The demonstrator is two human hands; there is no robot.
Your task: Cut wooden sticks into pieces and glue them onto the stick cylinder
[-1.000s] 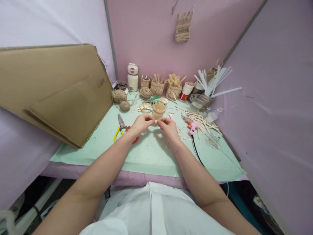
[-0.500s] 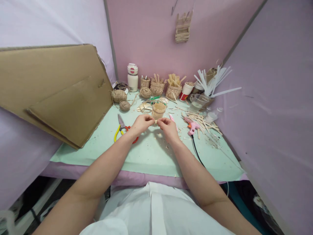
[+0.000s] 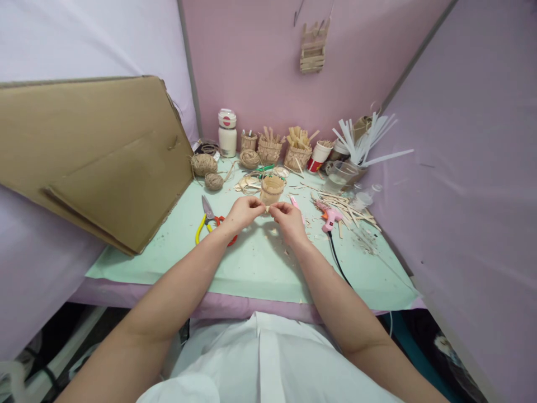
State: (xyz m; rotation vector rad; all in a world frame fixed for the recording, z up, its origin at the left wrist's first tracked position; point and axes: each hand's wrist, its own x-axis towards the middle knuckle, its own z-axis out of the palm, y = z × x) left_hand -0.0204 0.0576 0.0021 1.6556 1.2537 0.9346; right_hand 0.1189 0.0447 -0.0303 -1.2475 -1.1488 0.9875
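Note:
My left hand (image 3: 247, 211) and my right hand (image 3: 288, 218) meet over the middle of the table, fingertips pinched from both sides on a small pale wood piece (image 3: 267, 209). Its exact shape is mostly covered by the fingers. Just behind them stands a small wooden cup (image 3: 272, 189) with a band round its upper part. Scissors (image 3: 207, 208) with yellow and red handles lie partly under my left forearm. A pink glue gun (image 3: 331, 217) with a black cord rests to the right, and a pink pen-like tool (image 3: 294, 201) lies beside my right hand.
A large cardboard sheet (image 3: 104, 162) leans at the left. Twine balls (image 3: 204, 164), a white jar (image 3: 227, 134) and stick-filled woven baskets (image 3: 298, 154) line the back. Loose wood sticks (image 3: 346, 206) and a plastic cup (image 3: 340, 176) with white strips (image 3: 364, 140) above it are at the right.
Hardly anything differs. Both hands keep their pinch on the small wood piece in the same place, and the things on the table stay where they were.

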